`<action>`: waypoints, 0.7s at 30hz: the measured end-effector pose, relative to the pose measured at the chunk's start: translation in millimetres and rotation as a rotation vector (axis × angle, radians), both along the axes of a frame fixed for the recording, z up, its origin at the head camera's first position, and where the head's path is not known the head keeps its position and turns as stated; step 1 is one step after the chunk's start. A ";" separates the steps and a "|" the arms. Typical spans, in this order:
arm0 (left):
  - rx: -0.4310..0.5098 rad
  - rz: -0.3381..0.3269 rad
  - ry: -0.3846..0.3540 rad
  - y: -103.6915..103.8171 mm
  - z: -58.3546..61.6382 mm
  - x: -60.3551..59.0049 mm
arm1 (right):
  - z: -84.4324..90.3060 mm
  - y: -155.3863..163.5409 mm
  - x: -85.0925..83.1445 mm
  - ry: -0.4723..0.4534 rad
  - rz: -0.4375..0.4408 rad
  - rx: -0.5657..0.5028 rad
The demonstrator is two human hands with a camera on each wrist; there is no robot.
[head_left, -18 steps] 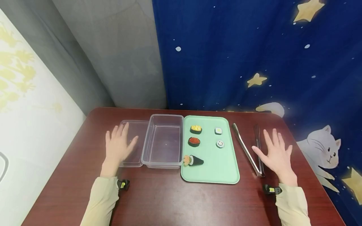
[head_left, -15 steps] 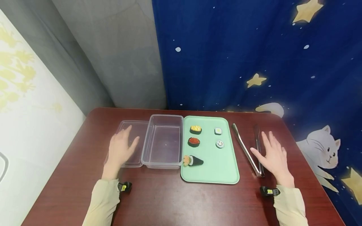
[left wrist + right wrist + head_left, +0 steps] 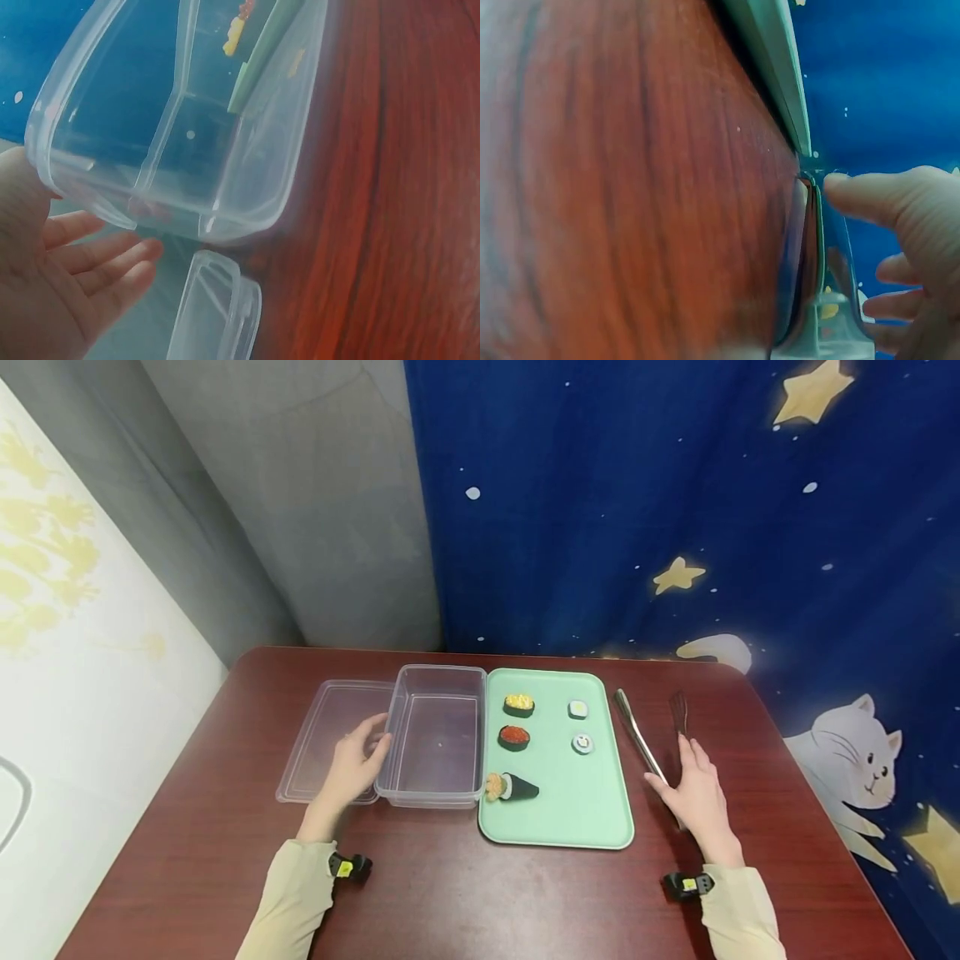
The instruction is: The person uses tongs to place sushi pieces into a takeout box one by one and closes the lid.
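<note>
My left hand point(image 3: 354, 766) lies over the clear lid point(image 3: 315, 747), fingers relaxed and touching the left wall of the empty clear container point(image 3: 442, 743). The left wrist view shows that open palm point(image 3: 82, 262) beside the container point(image 3: 202, 150) and the lid point(image 3: 217, 307). My right hand point(image 3: 693, 787) rests on the metal tongs point(image 3: 636, 731), thumb on the left arm, straight fingers over the right arm. In the right wrist view the thumb of that hand point(image 3: 900, 217) touches the tongs point(image 3: 814, 247).
A green tray point(image 3: 600, 802) sits between container and tongs, its edge point(image 3: 772, 67) also in the right wrist view. It carries a yellow sushi point(image 3: 519, 703), a red one point(image 3: 514, 736), a cone roll point(image 3: 513, 786) and two small rolls point(image 3: 578, 708). A blue curtain hangs behind the table point(image 3: 465, 893).
My left hand slid right across the lid to the container's wall. My right hand moved left and down onto the tongs.
</note>
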State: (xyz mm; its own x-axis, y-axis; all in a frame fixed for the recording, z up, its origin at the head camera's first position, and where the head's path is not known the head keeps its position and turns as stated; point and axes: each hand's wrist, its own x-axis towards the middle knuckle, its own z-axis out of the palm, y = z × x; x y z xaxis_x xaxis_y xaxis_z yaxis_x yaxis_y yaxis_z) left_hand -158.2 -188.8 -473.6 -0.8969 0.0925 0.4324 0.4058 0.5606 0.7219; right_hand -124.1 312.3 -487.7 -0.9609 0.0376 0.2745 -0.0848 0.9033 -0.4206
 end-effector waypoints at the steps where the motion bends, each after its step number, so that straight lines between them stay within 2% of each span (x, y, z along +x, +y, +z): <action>1: 0.016 -0.002 -0.013 0.7 -0.4 0.1 | -0.3 -0.7 -0.1 -0.002 -0.013 -0.005; 9: 0.099 0.033 -0.111 2.7 -1.3 2.1 | 2.6 -5.6 -1.2 -0.091 -0.139 -0.022; 14: 0.136 0.060 -0.159 4.6 0.4 3.2 | 5.5 -4.3 -0.1 -0.125 -0.157 -0.058; 17: 0.152 0.072 -0.177 6.1 1.4 3.5 | 6.7 -0.9 0.2 -0.099 -0.149 -0.085; 21: 0.152 0.086 -0.191 7.0 2.2 3.7 | 9.1 3.6 -0.6 -0.002 -0.118 -0.107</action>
